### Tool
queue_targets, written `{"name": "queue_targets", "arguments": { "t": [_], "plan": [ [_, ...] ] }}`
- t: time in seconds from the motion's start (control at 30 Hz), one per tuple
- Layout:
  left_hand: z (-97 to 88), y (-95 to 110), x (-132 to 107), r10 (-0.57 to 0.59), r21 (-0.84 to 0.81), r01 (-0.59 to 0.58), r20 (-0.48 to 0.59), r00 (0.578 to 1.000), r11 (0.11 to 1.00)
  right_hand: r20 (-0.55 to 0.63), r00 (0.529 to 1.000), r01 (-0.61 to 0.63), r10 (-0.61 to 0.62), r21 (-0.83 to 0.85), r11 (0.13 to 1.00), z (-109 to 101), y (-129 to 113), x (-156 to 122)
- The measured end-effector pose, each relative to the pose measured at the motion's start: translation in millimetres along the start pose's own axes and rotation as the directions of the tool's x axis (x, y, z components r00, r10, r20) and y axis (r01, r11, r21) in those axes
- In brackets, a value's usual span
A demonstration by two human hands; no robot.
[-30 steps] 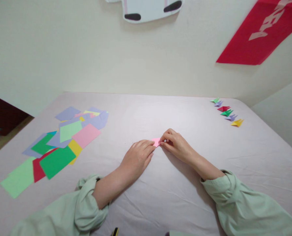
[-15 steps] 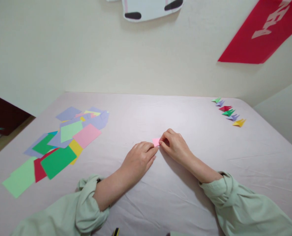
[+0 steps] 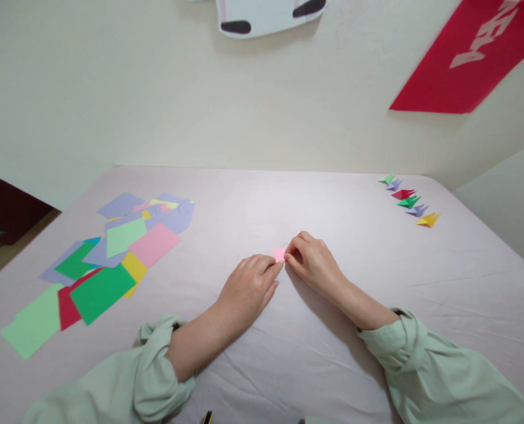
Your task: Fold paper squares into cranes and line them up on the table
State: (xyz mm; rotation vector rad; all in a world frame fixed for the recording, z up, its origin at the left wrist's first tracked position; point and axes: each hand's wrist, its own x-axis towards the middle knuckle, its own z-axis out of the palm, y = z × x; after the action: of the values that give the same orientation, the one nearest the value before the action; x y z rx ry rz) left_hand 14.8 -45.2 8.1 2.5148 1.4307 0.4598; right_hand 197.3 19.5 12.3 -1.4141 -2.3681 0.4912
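A small folded piece of pink paper lies on the cloth-covered table between my hands. My left hand rests on the table to its left, fingers close together and their tips on the paper's near edge. From the right, my right hand pinches the paper's right side between thumb and index finger. Its other fingers are curled. The fingertips cover part of the paper, so its folds cannot be made out.
Loose coloured sheets are spread over the table's left side. A slanting row of several small folded paper figures stands at the far right. A black-and-yellow object shows at the bottom edge. The wall rises behind the table.
The whole view has shifted very slightly. Both hands keep nearly the same hold on the pink paper.
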Motion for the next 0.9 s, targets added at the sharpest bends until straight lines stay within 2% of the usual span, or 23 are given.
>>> {"name": "queue_targets", "arguments": {
  "t": [0.7, 0.9],
  "plan": [
    [-0.3, 1.6, -0.8, -0.042, -0.035, 0.043, 0.022, 0.999, 0.998, 0.020, 1.000, -0.004, 0.004, -0.021, 1.000, -2.3, -1.4, 0.7],
    [0.5, 2.3, 4.6, -0.048, 0.015, 0.047, 0.024, 0.999, 0.999, 0.029, 1.000, -0.005, 0.006, -0.015, 1.000, -3.1, -2.6, 0.4]
  ]
}}
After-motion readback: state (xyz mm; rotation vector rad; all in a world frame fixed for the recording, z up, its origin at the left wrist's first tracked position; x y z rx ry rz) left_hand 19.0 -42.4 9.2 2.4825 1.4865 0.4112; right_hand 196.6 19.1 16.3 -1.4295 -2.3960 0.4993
